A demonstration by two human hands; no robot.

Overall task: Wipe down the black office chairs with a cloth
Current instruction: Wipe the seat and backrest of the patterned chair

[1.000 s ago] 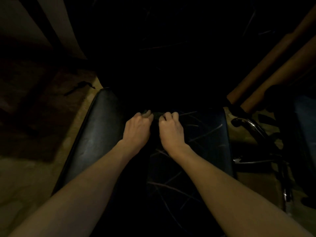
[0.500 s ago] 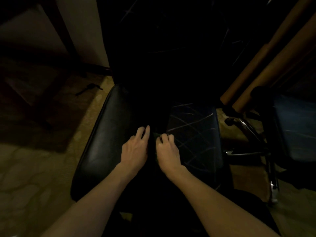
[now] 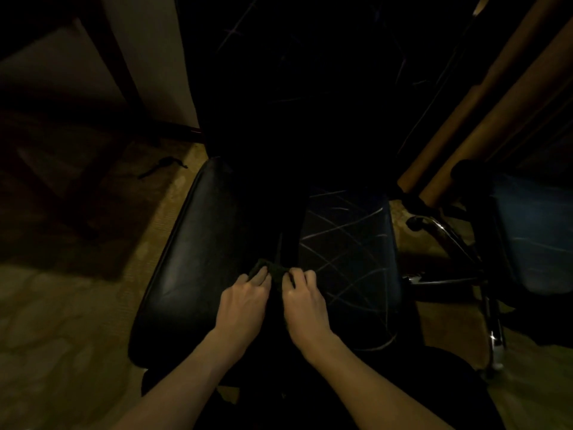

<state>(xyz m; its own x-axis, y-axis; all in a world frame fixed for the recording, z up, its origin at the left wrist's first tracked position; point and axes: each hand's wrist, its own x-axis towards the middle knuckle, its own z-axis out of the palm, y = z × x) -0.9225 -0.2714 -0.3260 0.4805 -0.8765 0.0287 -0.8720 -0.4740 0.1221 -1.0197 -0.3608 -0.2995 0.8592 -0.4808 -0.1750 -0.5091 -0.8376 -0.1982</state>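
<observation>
Carpet (image 3: 77,321), tan and patterned, covers the floor of a dim room; pale wall panel (image 3: 148,57) far left, two brown wooden rails (image 3: 496,97) slanting at the right. Black glossy leather office chair seat (image 3: 201,259) fills the middle, its backrest (image 3: 310,88) lost in dark beyond. Second chair (image 3: 527,231) with chrome base tubing (image 3: 446,234) stands just beside it on the right. Thin pale scratch-like lines (image 3: 347,243) cross the seat's right half. Small dark strap-like scrap (image 3: 164,166) lies on the carpet, far left of the seat.

Dark crumpled cloth (image 3: 271,270) sits on the seat centre, just ahead of my fingertips, long axis running left-right across both hands. My left hand (image 3: 243,301) and right hand (image 3: 305,302) lie side by side, equally near, both with fingers curled onto the cloth's near edge, gripping and pressing it down. Exact fold of the cloth too dark to tell.

Judgement: mid-wipe on the seat; unwiped area lies ahead and to both sides, so next stroke likely pushes forward or sideways with both hands.
</observation>
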